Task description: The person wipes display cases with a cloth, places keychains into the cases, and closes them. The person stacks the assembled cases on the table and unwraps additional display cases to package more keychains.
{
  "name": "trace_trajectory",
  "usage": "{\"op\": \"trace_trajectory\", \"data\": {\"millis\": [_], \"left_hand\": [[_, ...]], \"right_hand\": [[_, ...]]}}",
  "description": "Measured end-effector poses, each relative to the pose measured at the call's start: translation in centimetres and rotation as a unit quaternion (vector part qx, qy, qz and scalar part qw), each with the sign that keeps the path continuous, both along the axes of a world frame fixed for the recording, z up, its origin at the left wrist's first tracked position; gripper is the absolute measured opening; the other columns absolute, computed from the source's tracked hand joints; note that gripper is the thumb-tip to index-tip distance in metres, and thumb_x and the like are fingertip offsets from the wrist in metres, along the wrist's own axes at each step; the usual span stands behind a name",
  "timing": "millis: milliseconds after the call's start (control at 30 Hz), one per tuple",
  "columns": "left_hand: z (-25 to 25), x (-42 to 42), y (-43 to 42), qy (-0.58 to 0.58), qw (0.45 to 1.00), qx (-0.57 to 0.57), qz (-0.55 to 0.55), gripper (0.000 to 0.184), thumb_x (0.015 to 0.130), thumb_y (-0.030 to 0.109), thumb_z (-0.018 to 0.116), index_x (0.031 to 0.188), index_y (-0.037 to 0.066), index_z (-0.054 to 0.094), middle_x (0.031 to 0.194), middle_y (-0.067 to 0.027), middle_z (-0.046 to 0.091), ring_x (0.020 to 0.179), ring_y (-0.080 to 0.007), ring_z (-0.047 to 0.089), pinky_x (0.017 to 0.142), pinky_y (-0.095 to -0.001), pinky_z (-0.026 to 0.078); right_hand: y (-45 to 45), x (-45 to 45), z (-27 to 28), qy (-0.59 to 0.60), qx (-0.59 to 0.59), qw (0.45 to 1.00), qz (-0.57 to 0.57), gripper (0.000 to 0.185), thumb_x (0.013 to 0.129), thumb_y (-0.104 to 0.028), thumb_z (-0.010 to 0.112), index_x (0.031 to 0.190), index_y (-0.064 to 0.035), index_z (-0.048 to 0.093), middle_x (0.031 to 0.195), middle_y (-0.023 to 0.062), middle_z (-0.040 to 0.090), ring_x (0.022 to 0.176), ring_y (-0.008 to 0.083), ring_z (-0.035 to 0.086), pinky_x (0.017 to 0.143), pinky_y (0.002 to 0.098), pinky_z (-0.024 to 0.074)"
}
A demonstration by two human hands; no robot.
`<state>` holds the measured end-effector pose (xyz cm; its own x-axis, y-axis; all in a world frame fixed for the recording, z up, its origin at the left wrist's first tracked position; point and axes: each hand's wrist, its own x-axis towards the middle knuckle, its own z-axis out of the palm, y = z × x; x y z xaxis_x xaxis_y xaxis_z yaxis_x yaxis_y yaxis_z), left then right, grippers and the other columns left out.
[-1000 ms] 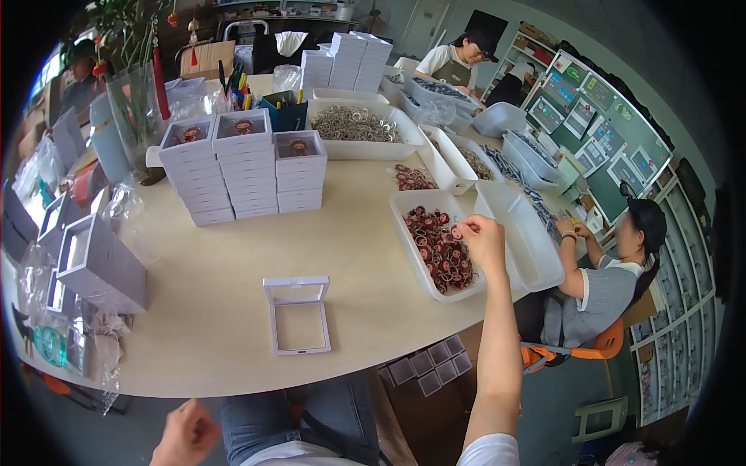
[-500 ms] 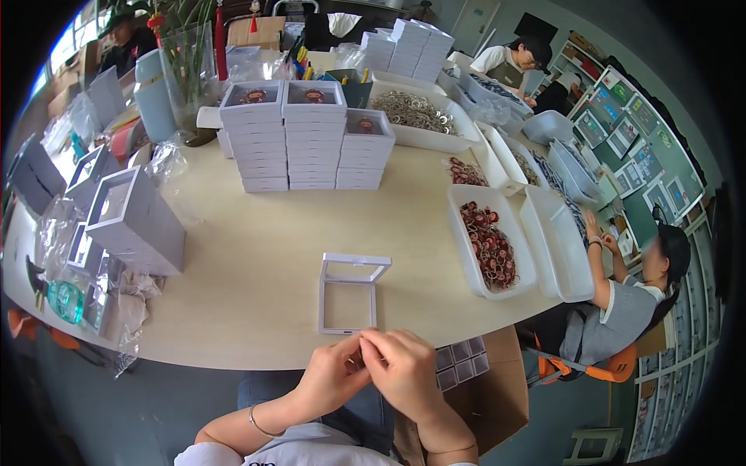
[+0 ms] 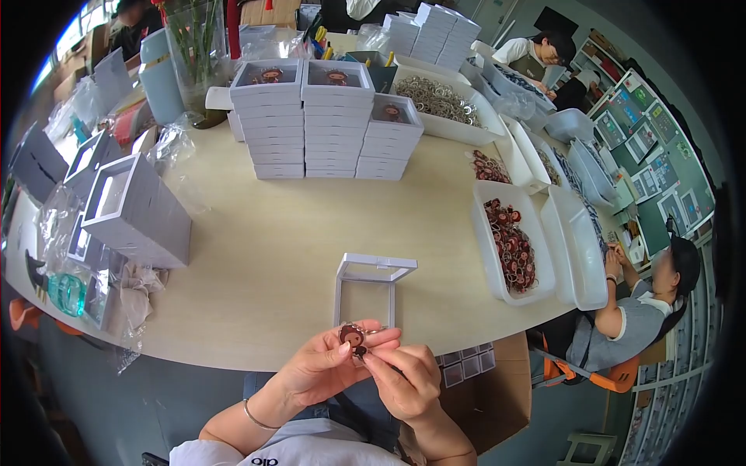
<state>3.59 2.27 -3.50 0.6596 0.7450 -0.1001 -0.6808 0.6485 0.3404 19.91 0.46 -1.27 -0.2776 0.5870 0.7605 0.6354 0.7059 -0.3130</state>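
Between my fingers, just over the table's front edge, is a small dark red and brown figure keychain [image 3: 352,337] with a face on it. My left hand [image 3: 322,369] supports it from behind, thumb on its front and some fingers stretched out. With a pinch, my right hand [image 3: 410,382] grips its lower end. Part of its metal ring is hidden by the fingers. Directly beyond my hands, a white display case [image 3: 339,299] lies on the table with its lid raised. My hands cover its near edge.
Stacked white boxes [image 3: 334,128] stand at the back. Right of centre sits a white bin [image 3: 480,248] of similar keychains beside another white bin [image 3: 571,256]. More boxes [image 3: 148,213] and plastic wrap are at left. A cardboard box [image 3: 505,388] is below the edge. A co-worker [image 3: 598,334] sits at right.
The keychain, hidden in my closed hands before, now shows. My left hand has opened out under it, and my right hand has shifted lower. The view has tilted slightly.
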Motion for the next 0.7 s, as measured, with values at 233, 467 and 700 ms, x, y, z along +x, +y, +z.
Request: {"op": "trace_trajectory", "data": {"millis": [233,467,700], "left_hand": [[-0.9,-0.9,1.1,0.062,0.991,-0.042,0.112,0.036,0.095,0.022,0.06,0.124,0.0,0.057,0.109,-0.0117,0.066,0.094,-0.0149,0.061,0.084,-0.027,0.05],[-0.7,-1.1,1.9,0.215,0.946,0.009,0.243,0.02,0.091,0.007,0.064,0.109,-0.001,0.066,0.089,-0.0068,0.068,0.075,-0.0109,0.061,0.07,-0.0231,0.051],[-0.2,-0.8,2.4,0.22,0.948,0.027,0.228,0.013,0.089,0.003,0.064,0.101,0.001,0.068,0.086,-0.0059,0.066,0.076,-0.012,0.062,0.069,-0.0256,0.051]], "right_hand": [[0.3,0.3,0.7,0.28,-0.256,0.925,-0.001,0.008,0.082,0.003,0.07,0.088,0.0034,0.065,0.078,0.0115,0.067,0.065,0.0129,0.064,0.056,0.0231,0.0513],[0.3,0.9,-0.2,0.487,-0.376,0.788,0.033,0.008,0.084,0.004,0.067,0.092,0.0064,0.065,0.079,0.0121,0.068,0.066,0.0142,0.067,0.063,0.0256,0.0568],[0.7,1.4,0.4,0.565,-0.388,0.726,0.054,0.008,0.084,0.004,0.066,0.091,0.0062,0.064,0.078,0.0135,0.068,0.063,0.0158,0.066,0.06,0.0279,0.0574]]}}
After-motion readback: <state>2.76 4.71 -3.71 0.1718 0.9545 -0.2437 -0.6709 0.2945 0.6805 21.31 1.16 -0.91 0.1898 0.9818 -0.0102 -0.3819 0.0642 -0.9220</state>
